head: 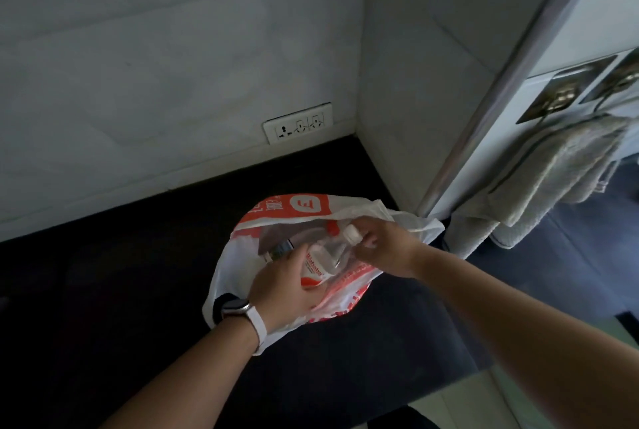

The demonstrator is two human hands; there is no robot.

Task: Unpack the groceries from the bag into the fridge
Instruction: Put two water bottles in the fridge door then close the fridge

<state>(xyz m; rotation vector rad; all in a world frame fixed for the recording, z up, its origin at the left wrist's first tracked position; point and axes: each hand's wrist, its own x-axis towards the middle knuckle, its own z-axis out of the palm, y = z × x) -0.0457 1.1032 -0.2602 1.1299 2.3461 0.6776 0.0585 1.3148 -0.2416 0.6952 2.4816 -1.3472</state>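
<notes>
A white and red plastic grocery bag [276, 214] lies open on the dark counter [121, 273]. Inside it a clear water bottle [328, 254] with a white cap and a red and white label is tilted, cap toward the right. My left hand [287, 290], a watch on its wrist, grips the bottle's lower body at the label. My right hand [383, 247] curls its fingers around the neck just below the cap. A dark packet [281, 248] shows deeper in the bag, mostly hidden. The white fridge [553, 31] stands at the right, its door edge nearest me.
A wall socket strip [297, 126] sits low on the white back wall. Grey towels [560, 172] hang from hooks on the fridge side. The counter's front edge runs under my arms, with floor beyond at the lower right.
</notes>
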